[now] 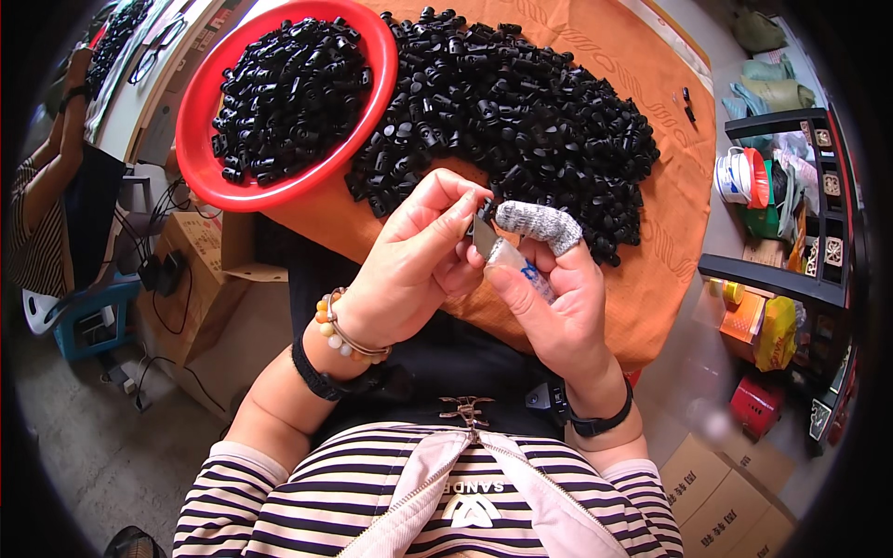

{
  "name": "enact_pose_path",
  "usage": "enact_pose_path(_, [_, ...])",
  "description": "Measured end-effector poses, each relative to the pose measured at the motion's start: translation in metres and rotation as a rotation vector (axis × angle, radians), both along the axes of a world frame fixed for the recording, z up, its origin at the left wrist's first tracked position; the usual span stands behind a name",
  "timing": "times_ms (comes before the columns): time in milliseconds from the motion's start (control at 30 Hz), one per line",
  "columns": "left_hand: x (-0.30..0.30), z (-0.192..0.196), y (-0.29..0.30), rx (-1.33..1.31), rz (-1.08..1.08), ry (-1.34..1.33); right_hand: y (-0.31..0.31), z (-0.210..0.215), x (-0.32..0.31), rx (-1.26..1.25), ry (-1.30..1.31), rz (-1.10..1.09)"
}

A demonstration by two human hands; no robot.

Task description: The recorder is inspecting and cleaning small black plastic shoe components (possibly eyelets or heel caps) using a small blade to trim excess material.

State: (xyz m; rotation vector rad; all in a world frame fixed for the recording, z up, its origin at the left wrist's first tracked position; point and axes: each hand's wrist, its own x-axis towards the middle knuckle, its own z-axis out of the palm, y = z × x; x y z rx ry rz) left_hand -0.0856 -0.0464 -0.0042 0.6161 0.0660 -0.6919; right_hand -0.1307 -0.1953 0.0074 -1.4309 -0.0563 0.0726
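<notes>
My left hand (409,256), with a beaded bracelet at the wrist, pinches a small black plastic part (487,208) between thumb and fingertips. My right hand (566,293) is closed around a small knife (484,236) with a flat metal blade and a pale wrapped handle. The blade lies up against the black part. A grey knitted finger cover (539,223) sleeves my right index finger. Just beyond both hands spreads a large heap of similar black parts (502,112). To its left, a red basin (197,139) holds many more of them.
An orange cloth (665,232) covers the table. A few loose black pieces (688,107) lie at its far right. Shelves with bags and boxes (777,279) stand to the right, cartons (721,498) below them. At left are a cardboard box (191,288), a blue stool (88,321) and another person's arm (65,149).
</notes>
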Motion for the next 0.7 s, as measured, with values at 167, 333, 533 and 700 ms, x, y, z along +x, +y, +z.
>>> enact_pose_path(167, [0.000,-0.003,-0.001,0.021,0.013,-0.038,0.000,-0.001,0.000,-0.026,-0.023,-0.004])
enact_pose_path(333, [0.000,-0.002,-0.001,0.054,0.041,-0.057,0.001,-0.001,0.001,-0.055,-0.037,-0.011])
enact_pose_path(533, [0.001,0.000,-0.003,0.019,0.041,-0.018,-0.002,-0.001,0.002,-0.096,-0.061,-0.029])
enact_pose_path(700, [0.003,-0.003,-0.005,-0.034,0.021,-0.043,-0.008,0.002,0.004,-0.123,-0.055,-0.001])
